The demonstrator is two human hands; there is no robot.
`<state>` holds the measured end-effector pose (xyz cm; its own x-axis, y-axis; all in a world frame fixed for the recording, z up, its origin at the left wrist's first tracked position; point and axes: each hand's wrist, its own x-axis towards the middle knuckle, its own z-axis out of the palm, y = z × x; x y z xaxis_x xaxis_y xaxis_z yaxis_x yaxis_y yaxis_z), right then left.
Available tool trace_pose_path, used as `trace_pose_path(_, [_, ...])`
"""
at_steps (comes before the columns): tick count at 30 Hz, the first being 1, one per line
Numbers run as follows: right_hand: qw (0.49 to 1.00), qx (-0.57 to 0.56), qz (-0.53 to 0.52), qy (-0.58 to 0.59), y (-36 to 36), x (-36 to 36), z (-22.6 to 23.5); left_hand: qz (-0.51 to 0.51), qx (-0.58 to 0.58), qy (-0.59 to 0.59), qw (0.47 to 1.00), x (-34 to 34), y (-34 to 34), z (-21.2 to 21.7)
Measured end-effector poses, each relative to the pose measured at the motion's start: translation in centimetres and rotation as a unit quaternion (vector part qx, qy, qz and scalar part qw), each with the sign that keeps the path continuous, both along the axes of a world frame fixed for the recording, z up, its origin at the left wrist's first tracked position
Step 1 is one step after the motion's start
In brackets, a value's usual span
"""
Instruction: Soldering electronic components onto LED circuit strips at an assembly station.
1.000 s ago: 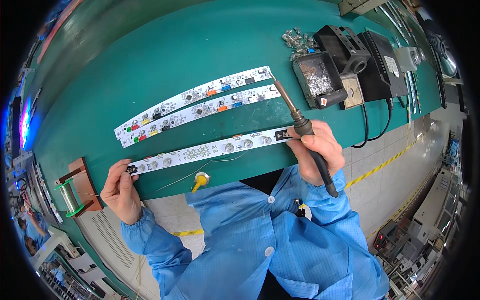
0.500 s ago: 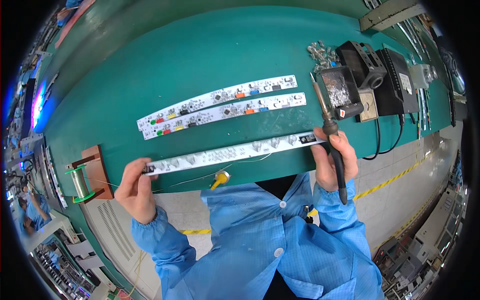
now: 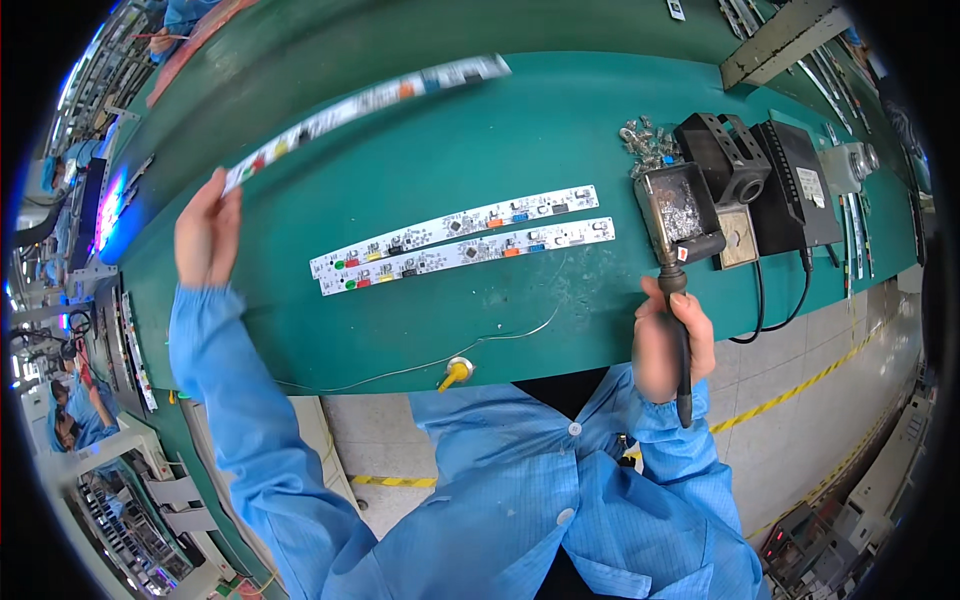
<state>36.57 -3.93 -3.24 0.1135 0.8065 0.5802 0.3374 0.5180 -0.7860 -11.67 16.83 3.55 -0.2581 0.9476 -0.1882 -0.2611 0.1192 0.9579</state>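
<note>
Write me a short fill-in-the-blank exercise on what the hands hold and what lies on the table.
1. The left hand holds one end of a long circuit board whose background colour is ____.
2. The right hand holds the soldering iron by its ____.
3. Exactly ____ other boards like it lie next to each other on the green tabletop.
4. The small knob-like piece at the near table edge is mainly ____ in colour.

Missing words: white; handle; two; yellow.
</note>
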Motion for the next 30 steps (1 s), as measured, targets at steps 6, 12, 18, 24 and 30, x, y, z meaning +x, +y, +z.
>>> trace_pose_path(6, [1.000, -0.014, -0.003, -0.013, 0.2, 0.0, 0.1, -0.006, -0.025, 0.109, 0.994, 7.1, 0.8, -0.8])
trace_pose_path(12, [0.995, -0.065, -0.018, -0.071, 0.8, -0.7, 1.0, -0.027, 0.095, 0.539, 0.836, 8.6, -9.3, 0.8])
trace_pose_path(18, [0.979, -0.090, -0.037, -0.179, 2.4, -2.0, 3.2, -0.037, 0.045, 0.625, 0.778, 10.1, -13.3, -1.3])
trace_pose_path(24, [0.963, -0.124, -0.055, -0.232, 4.2, -3.0, 3.6, -0.077, 0.000, 0.570, 0.818, 10.5, -12.9, -2.6])
trace_pose_path(30, [0.966, -0.055, -0.066, -0.244, 1.2, -2.2, 3.2, -0.073, 0.022, 0.550, 0.832, 10.5, -15.6, -2.0])
